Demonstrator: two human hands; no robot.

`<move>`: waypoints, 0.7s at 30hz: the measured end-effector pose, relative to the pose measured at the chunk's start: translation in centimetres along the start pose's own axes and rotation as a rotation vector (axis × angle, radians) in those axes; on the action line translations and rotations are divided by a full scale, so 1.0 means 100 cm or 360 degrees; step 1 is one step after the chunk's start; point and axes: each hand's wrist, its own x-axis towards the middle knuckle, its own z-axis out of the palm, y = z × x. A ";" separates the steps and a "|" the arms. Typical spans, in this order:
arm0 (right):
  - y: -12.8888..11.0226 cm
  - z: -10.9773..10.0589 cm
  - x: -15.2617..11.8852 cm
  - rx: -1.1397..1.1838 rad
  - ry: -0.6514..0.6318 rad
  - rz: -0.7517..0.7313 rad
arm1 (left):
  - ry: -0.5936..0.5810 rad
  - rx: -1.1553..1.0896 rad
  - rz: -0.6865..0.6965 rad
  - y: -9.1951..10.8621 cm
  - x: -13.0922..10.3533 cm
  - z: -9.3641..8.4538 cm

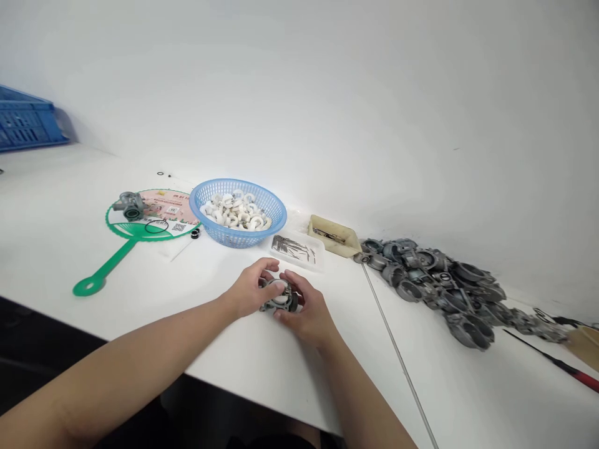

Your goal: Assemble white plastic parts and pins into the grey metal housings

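Observation:
A grey metal part (282, 302) with a white piece in its round opening rests low over the white table, held between both hands. My left hand (255, 288) is closed around its left side, the thumb lying on the white piece. From the right, my right hand (309, 312) wraps its fingers and thumb round the part's dark edge. Just behind the hands is a clear tray (299, 251) of thin dark pins. A blue basket (238, 239) of white rings stands behind it to the left.
A green fan (112, 259) bears another metal part (130, 206) on the left. A beige tray (334, 236) and a heap of metal housings (435, 280) lie right. A blue crate (28, 121) stands far left, a red-handled tool (556, 363) far right.

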 end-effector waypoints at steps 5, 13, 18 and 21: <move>-0.001 0.003 -0.002 -0.0042 0.0156 0.0112 | 0.0188 -0.0103 -0.0072 -0.002 0.004 0.000; 0.002 -0.006 -0.022 -0.0032 0.0504 0.0200 | 0.0215 -0.0158 -0.0123 -0.010 0.007 -0.003; 0.015 -0.057 -0.052 0.0095 0.0803 0.0215 | 0.0239 -0.0202 -0.0237 -0.009 0.004 -0.005; 0.028 -0.108 -0.081 -0.0021 0.1114 0.0315 | 0.0208 -0.0138 -0.0265 -0.007 0.002 -0.003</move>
